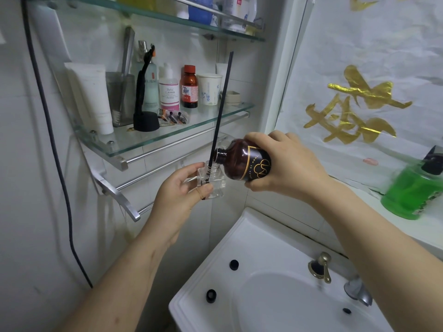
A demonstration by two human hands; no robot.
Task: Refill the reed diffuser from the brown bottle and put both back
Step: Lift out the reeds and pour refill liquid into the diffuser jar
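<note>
Pointing mouth-left, near-horizontal: brown bottle [244, 161]

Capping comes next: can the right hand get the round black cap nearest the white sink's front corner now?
Likely not: right hand grips the tilted brown bottle; black cap lies unobstructed.

Both forearms extend forward, the left hand [178, 188] gripping palm inward, the right hand [285, 164] gripping knuckles-up.
</note>
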